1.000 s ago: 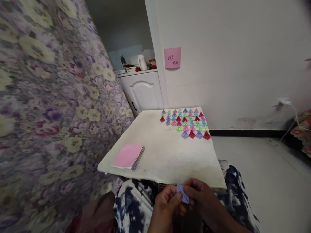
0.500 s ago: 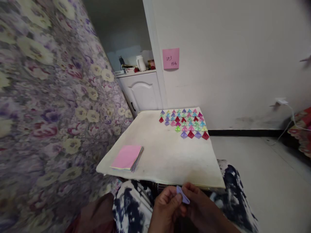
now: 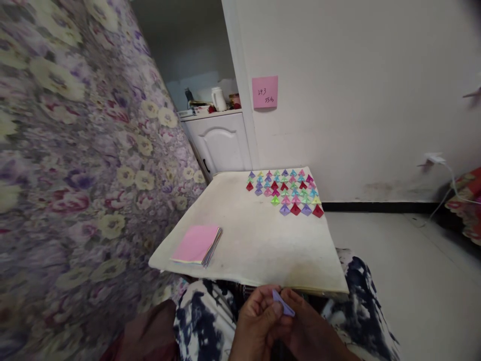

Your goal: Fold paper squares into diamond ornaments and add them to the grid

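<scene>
A small folded piece of purple paper (image 3: pixel 283 304) is between my two hands, just off the near edge of the table and above my lap. My left hand (image 3: pixel 259 316) pinches it, the thumb lying over its left side. My right hand (image 3: pixel 308 321) closes on its right side, with the fingertips partly hidden behind the paper. On the table (image 3: pixel 240 245), a stack of square paper (image 3: pixel 197 244) with a pink sheet on top lies at the near left. Rows of small folded paper pieces (image 3: pixel 284 193) in many colours cover the far right part.
A pink note (image 3: pixel 265 92) with handwriting is stuck on the wall behind the table. White cabinet (image 3: pixel 221 143) at the back left carries a white jug (image 3: pixel 218 99) and small items. A floral curtain (image 3: pixel 93 175) fills the left side. My patterned trouser legs (image 3: pixel 205 318) flank the hands.
The right hand has shifted slightly down, and its fingers have moved a little along the purple paper. The left hand keeps its pinch. The table items have stayed put.
</scene>
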Available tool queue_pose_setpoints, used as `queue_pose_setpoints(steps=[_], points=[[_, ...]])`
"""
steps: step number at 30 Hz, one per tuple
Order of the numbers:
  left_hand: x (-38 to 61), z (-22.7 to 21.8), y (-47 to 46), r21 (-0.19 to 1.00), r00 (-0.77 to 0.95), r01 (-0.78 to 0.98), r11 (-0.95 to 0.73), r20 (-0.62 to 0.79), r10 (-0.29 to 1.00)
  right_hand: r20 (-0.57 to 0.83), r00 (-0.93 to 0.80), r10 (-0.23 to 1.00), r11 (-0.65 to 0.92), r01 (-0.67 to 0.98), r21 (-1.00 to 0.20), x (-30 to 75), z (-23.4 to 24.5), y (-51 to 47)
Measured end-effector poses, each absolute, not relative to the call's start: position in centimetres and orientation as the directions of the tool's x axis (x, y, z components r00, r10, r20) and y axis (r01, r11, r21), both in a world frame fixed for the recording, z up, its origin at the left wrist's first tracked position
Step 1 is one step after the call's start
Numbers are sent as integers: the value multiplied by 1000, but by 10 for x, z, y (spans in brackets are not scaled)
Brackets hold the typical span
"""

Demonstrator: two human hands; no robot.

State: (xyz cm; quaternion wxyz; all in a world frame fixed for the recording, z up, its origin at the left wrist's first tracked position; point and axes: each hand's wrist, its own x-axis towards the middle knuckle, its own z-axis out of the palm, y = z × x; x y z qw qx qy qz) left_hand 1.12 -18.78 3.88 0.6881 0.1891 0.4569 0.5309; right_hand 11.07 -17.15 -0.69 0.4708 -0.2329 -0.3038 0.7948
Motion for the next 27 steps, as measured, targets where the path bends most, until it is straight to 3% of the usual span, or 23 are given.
queue_pose_setpoints(steps=[3, 5, 7, 9, 13, 18, 23, 27], points=[[10, 40, -188, 767, 4, -533, 357, -420, 908, -234, -444, 865, -489, -641, -591, 114, -6, -167], [9, 38, -188, 778, 9, -517, 357, -412, 911, -237, -371, 898, -423, -575, -701, 120, -3, -161], [8, 35, -187, 796, 10, -487, 360, -408, 913, -196, -276, 941, -300, -412, -860, 128, 1, -156], [7, 32, -185, 829, -2, -434, 352, -392, 920, -135, -281, 950, -213, -268, -940, 137, 8, -152], [4, 32, -182, 905, -32, -286, 314, -337, 941, -60, -299, 952, -75, -37, -997, 147, 20, -151], [6, 49, -184, 976, -20, -47, 212, -213, 977, -84, -279, 956, -47, 137, -989, 150, 26, -155], [10, 67, -189, 946, -88, 322, 41, -13, 996, 17, -311, 950, 70, 163, -984, 149, 28, -157], [12, 71, -192, 953, -124, 302, 17, 22, 992, 102, -268, 958, 113, 25, -993, 147, 27, -160]])
